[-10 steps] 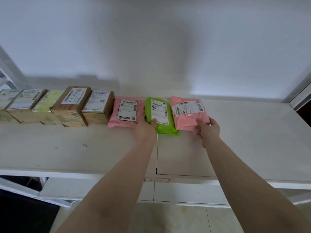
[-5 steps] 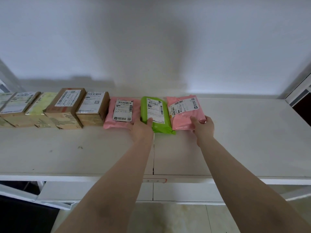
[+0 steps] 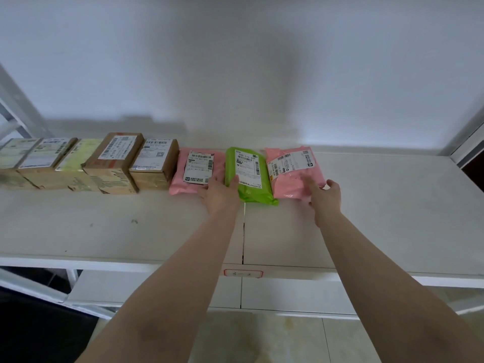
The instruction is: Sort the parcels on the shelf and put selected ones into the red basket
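Note:
A row of parcels lies along the back of the white shelf (image 3: 392, 210). My left hand (image 3: 218, 192) rests flat across the near edges of a pink bag parcel (image 3: 180, 179) and a green bag parcel (image 3: 258, 192), thumb on the green one. My right hand (image 3: 326, 196) is blurred. It hovers with spread fingers at the near right corner of a second pink bag parcel (image 3: 288, 184) and holds nothing. The three bags lie side by side, labels up. No red basket is in view.
Left of the bags stand several brown cardboard boxes, the nearest (image 3: 154, 163) beside a taller one (image 3: 115, 159). Slanted shelf posts rise at the far left (image 3: 18, 108) and far right (image 3: 466, 137). A red-bordered tag (image 3: 243, 273) marks the shelf's front edge.
My right hand has let go of the right pink parcel's near edge and opened its fingers. The left hand stays on the pink and green parcels.

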Motion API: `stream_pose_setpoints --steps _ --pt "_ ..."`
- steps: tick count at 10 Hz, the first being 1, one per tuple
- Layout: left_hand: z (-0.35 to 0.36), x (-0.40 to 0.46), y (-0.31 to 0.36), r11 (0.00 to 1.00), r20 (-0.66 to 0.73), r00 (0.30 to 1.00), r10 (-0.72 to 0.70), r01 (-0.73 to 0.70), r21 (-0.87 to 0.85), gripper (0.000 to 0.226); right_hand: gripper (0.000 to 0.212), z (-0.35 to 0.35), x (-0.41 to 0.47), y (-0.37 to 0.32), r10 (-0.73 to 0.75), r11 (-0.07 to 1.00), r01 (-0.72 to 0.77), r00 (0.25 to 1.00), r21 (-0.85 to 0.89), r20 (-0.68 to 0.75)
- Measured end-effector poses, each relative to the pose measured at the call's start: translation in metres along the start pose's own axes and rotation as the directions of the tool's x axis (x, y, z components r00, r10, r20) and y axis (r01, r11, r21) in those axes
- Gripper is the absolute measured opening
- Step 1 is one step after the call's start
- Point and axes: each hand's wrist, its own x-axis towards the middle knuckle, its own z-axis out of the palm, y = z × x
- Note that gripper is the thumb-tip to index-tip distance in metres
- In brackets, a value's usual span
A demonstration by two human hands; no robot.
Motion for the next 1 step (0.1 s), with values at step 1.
stream_pose_setpoints --steps 1 --pt "-0.0074 -0.0027 0.0094 0.999 -0.021 1.000 0.013 -0.014 -0.049 0.056 0.101 -0.0005 -0.0116 -0.0133 -0.045 0.989 0.026 0.990 -0.142 -0.134"
